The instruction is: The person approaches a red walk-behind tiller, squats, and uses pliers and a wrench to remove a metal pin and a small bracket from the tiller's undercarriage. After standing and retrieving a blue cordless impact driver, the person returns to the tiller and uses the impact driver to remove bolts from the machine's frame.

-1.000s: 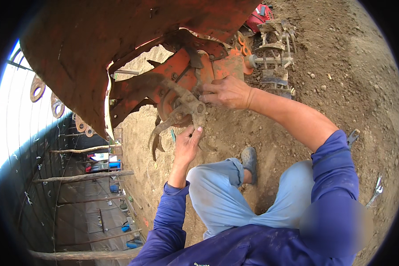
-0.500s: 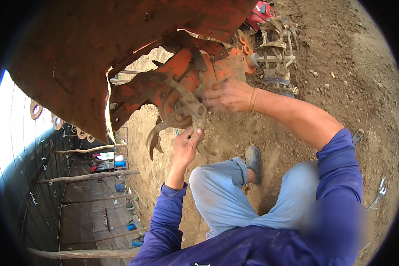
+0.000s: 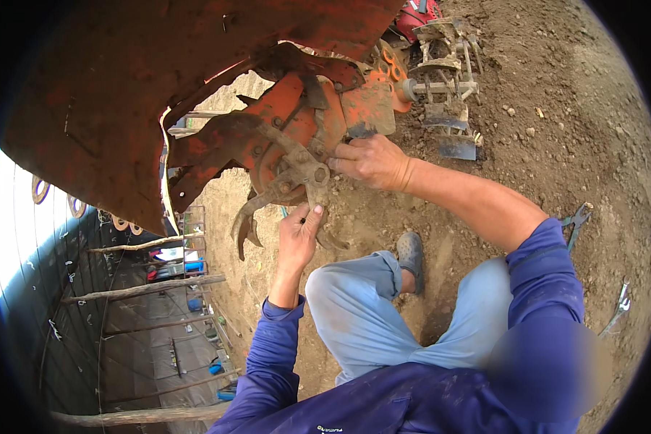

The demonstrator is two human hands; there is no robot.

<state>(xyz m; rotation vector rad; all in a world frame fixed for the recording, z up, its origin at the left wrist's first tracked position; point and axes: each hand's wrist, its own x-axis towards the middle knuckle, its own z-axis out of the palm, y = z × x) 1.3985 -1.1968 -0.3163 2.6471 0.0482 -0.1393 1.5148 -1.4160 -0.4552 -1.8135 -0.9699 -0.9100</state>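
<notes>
A dirt-covered set of curved tiller blades (image 3: 267, 197) sits on the side of an orange machine housing (image 3: 288, 101). My left hand (image 3: 298, 237) is closed on the lower blade arm, its thumb lying along the metal below the round hub hole. Just right of the hub, my right hand (image 3: 372, 162) has its fingers bent together against the upper blade arm's edge. Whatever its fingertips may hold is hidden. Above both hands hangs a large rusty red hood (image 3: 116, 94), bent and ragged along its lower edge.
A metal cage wheel (image 3: 445, 108) stands on the soil at the upper right, near a red object (image 3: 417, 20). Pliers (image 3: 577, 221) and a wrench (image 3: 621, 307) lie right of me. Wooden poles (image 3: 148, 288) cross the left side; metal rings (image 3: 77, 207) hang there.
The view has shifted slightly, bringing more of the pliers into sight. My right fingers have curled more tightly beside the hub. My left hand keeps its hold on the blade.
</notes>
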